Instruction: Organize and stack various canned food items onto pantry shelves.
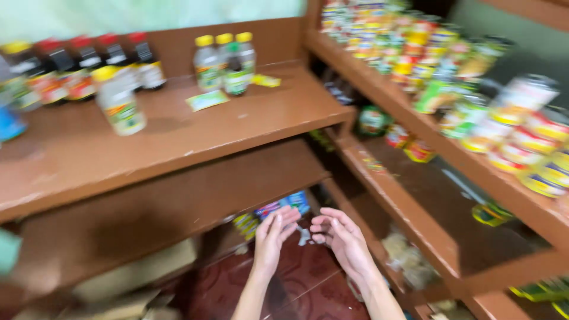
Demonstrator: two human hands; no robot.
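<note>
My left hand [271,237] and my right hand [342,238] are raised close together low in the middle of the head view, palms facing each other, fingers apart. Neither holds anything. They hover in front of the lowest brown wooden shelf [178,201] and above the dark red tiled floor [296,284]. The frame is motion-blurred. Behind my fingers lie small blue and yellow packets [278,210] under the shelf.
Brown shelves run along the left and right walls. The upper left shelf [195,130] carries dark bottles with red caps [89,65] and clear bottles with yellow caps [225,62]. Right shelves hold several cans [521,136] and jars. Cardboard [136,275] lies at lower left.
</note>
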